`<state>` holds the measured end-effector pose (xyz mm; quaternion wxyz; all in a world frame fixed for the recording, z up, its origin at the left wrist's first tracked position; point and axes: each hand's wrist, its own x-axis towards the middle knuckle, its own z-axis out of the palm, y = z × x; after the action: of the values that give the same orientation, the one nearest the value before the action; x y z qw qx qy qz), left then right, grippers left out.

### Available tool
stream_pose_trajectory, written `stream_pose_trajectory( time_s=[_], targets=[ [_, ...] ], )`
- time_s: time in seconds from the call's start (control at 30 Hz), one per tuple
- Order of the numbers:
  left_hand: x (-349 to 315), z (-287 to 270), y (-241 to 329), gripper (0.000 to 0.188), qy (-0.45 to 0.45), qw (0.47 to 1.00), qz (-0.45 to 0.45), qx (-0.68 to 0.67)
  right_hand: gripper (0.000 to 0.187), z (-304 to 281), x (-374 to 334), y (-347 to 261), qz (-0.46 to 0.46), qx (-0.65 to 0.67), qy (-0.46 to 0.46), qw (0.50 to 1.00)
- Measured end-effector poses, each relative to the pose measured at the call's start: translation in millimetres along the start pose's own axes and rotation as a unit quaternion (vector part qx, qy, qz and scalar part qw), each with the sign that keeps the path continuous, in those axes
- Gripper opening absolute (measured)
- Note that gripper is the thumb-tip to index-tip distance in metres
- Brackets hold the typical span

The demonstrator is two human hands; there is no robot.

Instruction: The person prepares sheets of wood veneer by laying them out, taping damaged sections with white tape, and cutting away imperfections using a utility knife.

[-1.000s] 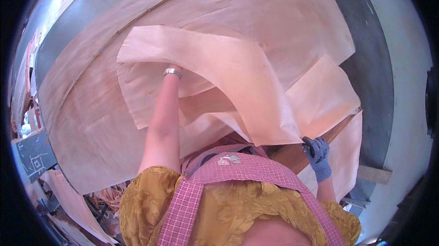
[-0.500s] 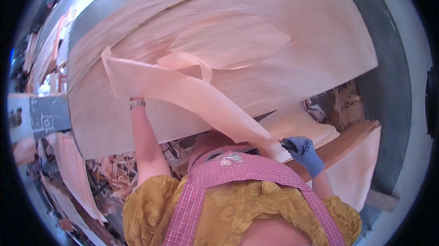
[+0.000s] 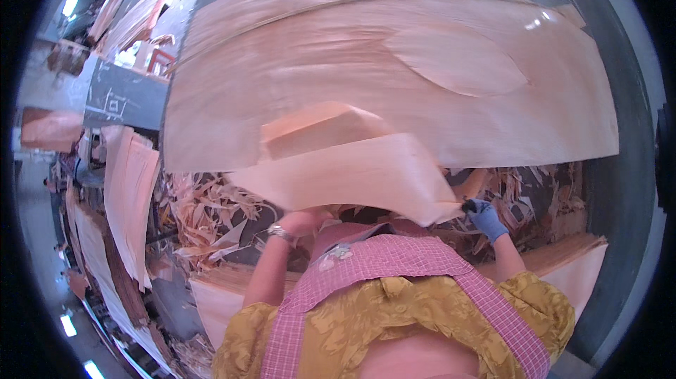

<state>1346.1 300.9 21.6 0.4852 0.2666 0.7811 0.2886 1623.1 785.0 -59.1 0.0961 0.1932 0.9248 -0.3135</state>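
Note:
A long strip of pale pinkish wood veneer point(image 3: 338, 171) is bent and folded over in front of me, above the near edge of a wide veneer sheet point(image 3: 282, 55). My left hand point(image 3: 308, 221), bare with a metal band at the wrist, grips the strip's near edge from below. Its fingers are largely hidden by the strip. In a blue glove, my right hand point(image 3: 486, 218) is closed at the strip's right end. Something dark shows at the gloved fingertips, too small to make out. An oval veneer patch point(image 3: 458, 62) lies on the wide sheet.
Veneer scraps point(image 3: 218, 213) litter the gap between table and body. Close to me stands a veneer stack point(image 3: 556, 256), partly behind my apron. More stacked sheets point(image 3: 127, 196) stand at the left, near a grey metal beam point(image 3: 123, 94). A grey table edge point(image 3: 637, 104) curves along the right.
My left hand has come down and rightward, toward my body, with the strip, which is now folded more. My right hand moved slightly right and up. The whole view has shifted left.

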Motion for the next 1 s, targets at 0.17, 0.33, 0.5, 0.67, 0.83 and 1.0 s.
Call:
stream_pose_trajectory(
  time_s=[0.17,0.33,0.5,0.67,0.83,1.0],
  targets=[
    [-80,-51,-11,0.041,-0.116,0.981,0.122,-0.095,0.021,45,16,-13,0.068,-0.147,-0.015,0.987],
    [-158,-175,-85,0.042,-0.030,0.965,0.132,-0.224,0.042,53,6,0,0.167,-0.396,0.021,0.903],
    [-234,-332,-137,0.033,0.235,0.956,0.102,-0.142,0.057,88,40,-114,0.325,-0.267,0.129,0.898],
    [-277,-508,-210,0.030,0.630,0.710,0.261,-0.180,0.045,86,170,-251,0.133,-0.022,0.431,0.892],
    [-328,-665,-203,0.045,0.717,0.582,0.244,-0.296,0.024,107,335,-500,-0.106,0.379,0.317,0.863],
    [-339,-737,-186,0.035,0.622,0.616,0.237,-0.421,0.010,142,401,-800,-0.387,0.313,0.141,0.856]
  ],
)
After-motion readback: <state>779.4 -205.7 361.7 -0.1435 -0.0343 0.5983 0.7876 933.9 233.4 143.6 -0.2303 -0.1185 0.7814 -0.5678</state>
